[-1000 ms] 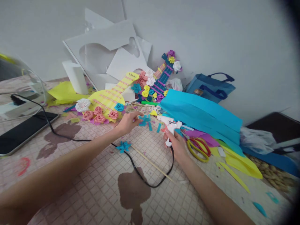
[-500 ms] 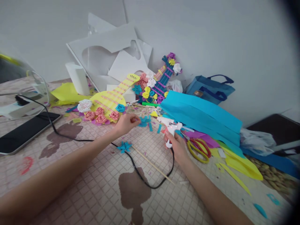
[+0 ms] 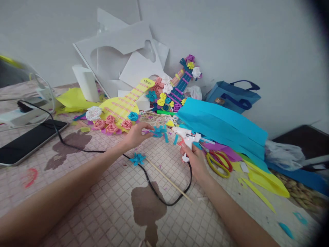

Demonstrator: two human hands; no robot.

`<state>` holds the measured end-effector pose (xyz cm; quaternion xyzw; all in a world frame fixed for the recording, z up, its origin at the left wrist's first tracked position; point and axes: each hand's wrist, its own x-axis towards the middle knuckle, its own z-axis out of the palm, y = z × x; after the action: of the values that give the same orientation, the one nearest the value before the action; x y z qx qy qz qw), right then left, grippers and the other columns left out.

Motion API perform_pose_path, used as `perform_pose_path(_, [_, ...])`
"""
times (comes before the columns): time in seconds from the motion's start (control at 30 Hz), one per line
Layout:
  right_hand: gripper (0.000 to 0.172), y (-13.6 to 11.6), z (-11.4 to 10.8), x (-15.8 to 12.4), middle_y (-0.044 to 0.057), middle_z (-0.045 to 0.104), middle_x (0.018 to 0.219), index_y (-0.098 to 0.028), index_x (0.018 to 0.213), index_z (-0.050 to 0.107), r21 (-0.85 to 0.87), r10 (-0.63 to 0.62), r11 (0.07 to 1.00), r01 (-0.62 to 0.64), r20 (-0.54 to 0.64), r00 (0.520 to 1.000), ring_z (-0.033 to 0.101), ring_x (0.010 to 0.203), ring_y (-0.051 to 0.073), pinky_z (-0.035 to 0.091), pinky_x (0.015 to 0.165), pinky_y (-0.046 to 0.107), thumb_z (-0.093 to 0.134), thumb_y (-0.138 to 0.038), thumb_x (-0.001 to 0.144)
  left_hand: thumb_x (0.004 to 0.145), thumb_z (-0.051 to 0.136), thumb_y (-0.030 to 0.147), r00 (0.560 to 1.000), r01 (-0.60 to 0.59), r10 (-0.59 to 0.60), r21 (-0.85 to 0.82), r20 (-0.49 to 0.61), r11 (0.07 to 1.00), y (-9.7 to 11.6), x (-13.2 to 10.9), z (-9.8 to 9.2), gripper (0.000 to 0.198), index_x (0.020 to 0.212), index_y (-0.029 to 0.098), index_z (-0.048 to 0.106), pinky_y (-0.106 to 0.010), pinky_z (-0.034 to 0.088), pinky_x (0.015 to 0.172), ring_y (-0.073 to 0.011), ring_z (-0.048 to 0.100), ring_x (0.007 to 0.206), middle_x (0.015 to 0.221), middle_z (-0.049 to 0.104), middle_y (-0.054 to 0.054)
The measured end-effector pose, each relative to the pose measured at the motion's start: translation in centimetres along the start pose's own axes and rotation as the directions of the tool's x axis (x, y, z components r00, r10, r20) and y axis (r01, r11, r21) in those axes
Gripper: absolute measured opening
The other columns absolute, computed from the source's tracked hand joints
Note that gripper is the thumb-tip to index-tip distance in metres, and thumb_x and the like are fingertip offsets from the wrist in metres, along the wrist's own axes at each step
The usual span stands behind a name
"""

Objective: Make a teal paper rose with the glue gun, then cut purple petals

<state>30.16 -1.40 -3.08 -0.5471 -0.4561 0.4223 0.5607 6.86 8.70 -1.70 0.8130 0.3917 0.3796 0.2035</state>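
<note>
My left hand [image 3: 136, 134] pinches a small blue paper flower [image 3: 158, 131] just above the patterned mat. My right hand [image 3: 194, 158] is wrapped round the grip of a white glue gun [image 3: 187, 136], whose nozzle points left toward that flower. The gun's black cord [image 3: 154, 185] loops across the mat toward a power strip [image 3: 17, 115] at the left. Another blue paper flower [image 3: 137, 159] lies on the end of a thin wooden stick [image 3: 168, 180] below my left hand.
A yellow paper guitar [image 3: 122, 106] with paper roses and a blue paper guitar [image 3: 180, 85] lie behind my hands. Blue paper sheets [image 3: 221, 125], scissors with yellow and red handles [image 3: 218, 163], a blue bag [image 3: 231, 96], white foam boards [image 3: 120, 51] and a dark tablet [image 3: 25, 140] surround them.
My left hand has lifted the blue flower slightly and brought it a little nearer the glue gun's nozzle. The right hand has stayed about where it was.
</note>
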Motion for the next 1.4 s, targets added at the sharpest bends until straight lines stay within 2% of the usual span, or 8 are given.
perform_pose_path(0.1, [0.034, -0.1, 0.0, -0.1, -0.005, 0.045, 0.057, -0.019, 0.064, 0.050, -0.015, -0.012, 1.000, 0.012, 0.004, 1.000, 0.041, 0.045, 0.008, 0.036, 0.038, 0.021, 0.064, -0.047, 0.076, 0.081, 0.057, 0.034, 0.997, 0.057, -0.051, 0.100, -0.056, 0.993, 0.5, -0.3, 0.0, 0.021, 0.069, 0.017, 0.058, -0.024, 0.039, 0.056, -0.0132, 0.053, 0.055, 0.058, 0.057, 0.001])
perform_pose_path(0.2, [0.032, -0.1, 0.0, -0.1, -0.006, 0.045, 0.057, -0.019, 0.065, 0.051, -0.027, -0.026, 0.999, 0.026, 0.009, 1.000, 0.041, 0.045, 0.008, 0.035, 0.038, 0.021, 0.065, -0.047, 0.076, 0.079, 0.057, 0.032, 0.996, 0.056, -0.040, 0.211, -0.082, 0.976, 1.1, -0.5, -0.1, 0.030, 0.055, 0.018, 0.046, -0.028, 0.036, 0.060, -0.0128, 0.043, 0.051, 0.047, 0.041, 0.004])
perform_pose_path(0.33, [0.031, 0.1, -0.1, -0.2, -0.006, 0.046, 0.059, -0.020, 0.069, 0.052, -0.044, -0.038, 0.998, 0.039, 0.027, 0.999, 0.041, 0.047, 0.008, 0.036, 0.039, 0.021, 0.065, -0.047, 0.076, 0.076, 0.053, 0.017, 0.998, 0.003, 0.017, 0.316, -0.059, 0.949, 2.0, -0.6, -0.3, 0.030, 0.050, 0.018, 0.037, -0.034, 0.035, 0.075, -0.0181, 0.047, 0.068, 0.054, 0.042, 0.001])
perform_pose_path(0.5, [0.032, 0.1, -0.1, -0.3, -0.005, 0.046, 0.059, -0.020, 0.068, 0.050, -0.068, -0.053, 0.996, 0.056, 0.047, 0.998, 0.041, 0.048, 0.008, 0.036, 0.040, 0.021, 0.064, -0.047, 0.077, 0.076, 0.048, 0.008, 0.998, -0.048, 0.061, 0.356, -0.025, 0.933, 2.6, -0.7, -0.1, 0.014, 0.077, 0.019, 0.055, -0.038, 0.033, 0.083, -0.0238, 0.047, 0.093, 0.090, 0.057, -0.006])
perform_pose_path(0.63, [0.032, -0.1, 0.0, -0.4, -0.006, 0.045, 0.057, -0.020, 0.068, 0.050, -0.083, -0.052, 0.995, 0.057, 0.063, 0.997, 0.040, 0.046, 0.008, 0.034, 0.040, 0.021, 0.063, -0.048, 0.077, 0.085, 0.047, 0.020, 0.998, -0.001, 0.021, 0.348, -0.055, 0.938, 2.9, -0.7, -0.3, 0.022, 0.063, 0.018, 0.047, -0.040, 0.034, 0.082, -0.0253, 0.048, 0.090, 0.081, 0.055, -0.007])
perform_pose_path(0.83, [0.032, -0.2, 0.1, -0.7, -0.005, 0.046, 0.056, -0.020, 0.068, 0.051, -0.110, -0.068, 0.991, 0.076, 0.077, 0.995, 0.040, 0.046, 0.009, 0.033, 0.040, 0.021, 0.063, -0.048, 0.077, 0.090, 0.040, 0.041, 0.989, 0.148, -0.144, 0.200, -0.033, 0.969, 3.1, -0.8, -0.6, 0.044, 0.053, 0.020, 0.035, -0.031, 0.033, 0.061, -0.0178, 0.043, 0.055, 0.048, 0.032, 0.001])
perform_pose_path(1.17, [0.030, 0.0, -0.1, -0.6, -0.005, 0.047, 0.058, -0.020, 0.073, 0.052, -0.100, -0.069, 0.992, 0.078, 0.096, 0.993, 0.040, 0.047, 0.009, 0.034, 0.042, 0.022, 0.063, -0.047, 0.078, 0.082, 0.052, 0.036, 0.964, 0.170, -0.081, -0.353, 0.251, 0.920, 3.3, -0.4, -0.2, 0.021, 0.077, 0.018, 0.044, -0.021, 0.035, 0.051, -0.0088, 0.041, 0.056, 0.064, 0.043, 0.004])
perform_pose_path(1.4, [0.033, 0.2, -0.1, -0.6, -0.005, 0.048, 0.057, -0.020, 0.069, 0.051, -0.116, -0.071, 0.990, 0.081, 0.084, 0.994, 0.041, 0.047, 0.009, 0.033, 0.043, 0.023, 0.064, -0.049, 0.077, 0.082, 0.056, 0.040, 0.942, 0.275, -0.127, -0.496, 0.310, 0.824, 3.8, -0.5, -0.5, 0.026, 0.075, 0.019, 0.042, -0.021, 0.033, 0.049, -0.0078, 0.040, 0.052, 0.058, 0.041, 0.006])
